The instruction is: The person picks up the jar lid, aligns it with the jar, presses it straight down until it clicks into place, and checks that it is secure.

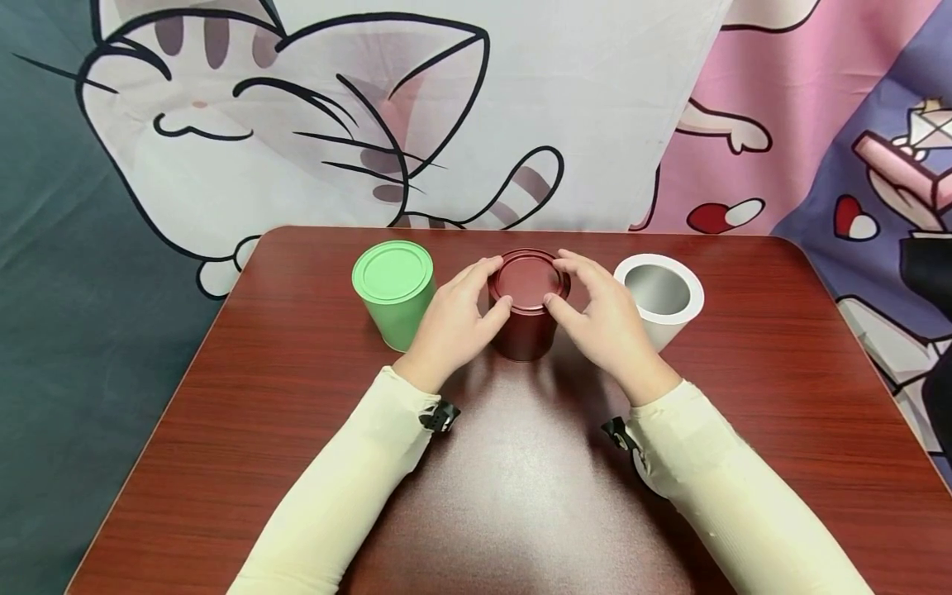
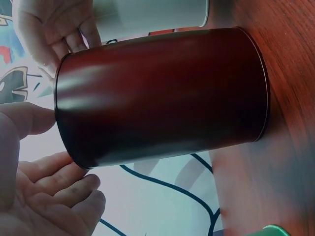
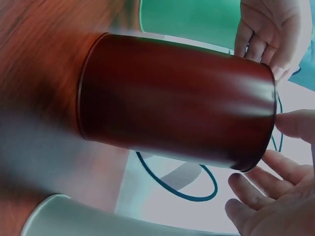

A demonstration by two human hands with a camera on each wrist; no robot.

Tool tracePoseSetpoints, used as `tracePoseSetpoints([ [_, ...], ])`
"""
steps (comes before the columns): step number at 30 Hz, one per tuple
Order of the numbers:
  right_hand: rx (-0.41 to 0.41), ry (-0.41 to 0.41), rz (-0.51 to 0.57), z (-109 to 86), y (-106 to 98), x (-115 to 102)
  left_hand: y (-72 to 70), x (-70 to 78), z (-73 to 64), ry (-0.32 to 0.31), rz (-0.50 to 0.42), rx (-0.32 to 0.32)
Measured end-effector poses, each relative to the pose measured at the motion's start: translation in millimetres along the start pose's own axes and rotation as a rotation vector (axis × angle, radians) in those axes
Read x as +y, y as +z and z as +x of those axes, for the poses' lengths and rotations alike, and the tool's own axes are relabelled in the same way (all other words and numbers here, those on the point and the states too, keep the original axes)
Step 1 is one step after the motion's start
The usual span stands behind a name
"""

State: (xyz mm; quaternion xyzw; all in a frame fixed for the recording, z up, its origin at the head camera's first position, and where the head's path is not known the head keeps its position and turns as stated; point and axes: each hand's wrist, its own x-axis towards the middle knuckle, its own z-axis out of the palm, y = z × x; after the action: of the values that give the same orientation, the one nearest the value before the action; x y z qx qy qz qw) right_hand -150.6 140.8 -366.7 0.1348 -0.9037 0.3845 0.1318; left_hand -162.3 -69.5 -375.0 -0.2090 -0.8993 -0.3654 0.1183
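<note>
A dark red can stands upright on the table between both hands, its round lid on top. My left hand grips the lid's edge from the left, thumb at the near side and fingers farther back. From the right, my right hand holds the same edge in the same way. Both wrist views show thumbs and fingertips at the top rim, and the can's smooth side below them. In the right wrist view, the bottom of the can is at the tabletop.
A green can with a lid stands left of the red one. To the right is a white can, its top uncovered, partly behind my right hand. The brown table ends at a cat-patterned cloth.
</note>
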Motion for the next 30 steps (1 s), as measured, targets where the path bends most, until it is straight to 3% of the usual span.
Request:
tracePoseSetpoints([
  [20,0.002,0.059,-0.032,-3.9,1.6,-2.1,2.3,1.5,-2.2,-0.017,-0.009,0.083],
  [30,0.035,0.039,-0.034,-6.1,3.6,-0.4,-1.3,5.3,-4.0,-0.014,0.011,-0.043],
])
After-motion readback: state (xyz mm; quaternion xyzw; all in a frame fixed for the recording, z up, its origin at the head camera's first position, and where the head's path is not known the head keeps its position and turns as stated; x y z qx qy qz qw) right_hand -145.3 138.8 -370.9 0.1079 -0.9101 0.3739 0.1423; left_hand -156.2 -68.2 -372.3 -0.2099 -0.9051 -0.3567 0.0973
